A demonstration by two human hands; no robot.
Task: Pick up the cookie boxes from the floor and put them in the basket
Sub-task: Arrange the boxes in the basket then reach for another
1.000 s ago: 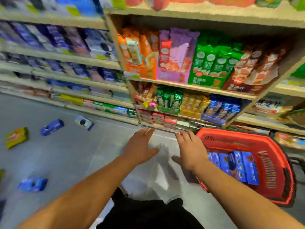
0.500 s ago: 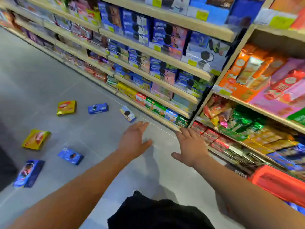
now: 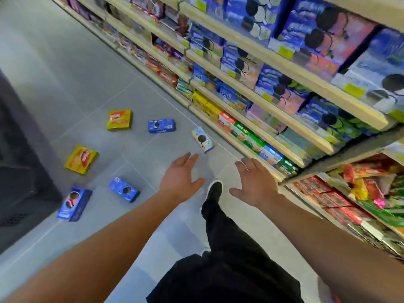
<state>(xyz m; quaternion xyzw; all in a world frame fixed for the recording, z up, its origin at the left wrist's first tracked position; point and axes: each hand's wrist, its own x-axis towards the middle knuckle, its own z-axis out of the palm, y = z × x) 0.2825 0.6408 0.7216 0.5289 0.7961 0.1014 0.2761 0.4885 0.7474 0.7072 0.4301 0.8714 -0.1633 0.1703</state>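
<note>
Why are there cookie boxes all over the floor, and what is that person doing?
A person is walking down a shop aisle with both arms stretched out. The left hand and right hand are open and hold nothing. Six cookie boxes lie on the grey floor, two yellow and four blue. The nearest one, a pale blue box, is just ahead of the left hand.
</note>
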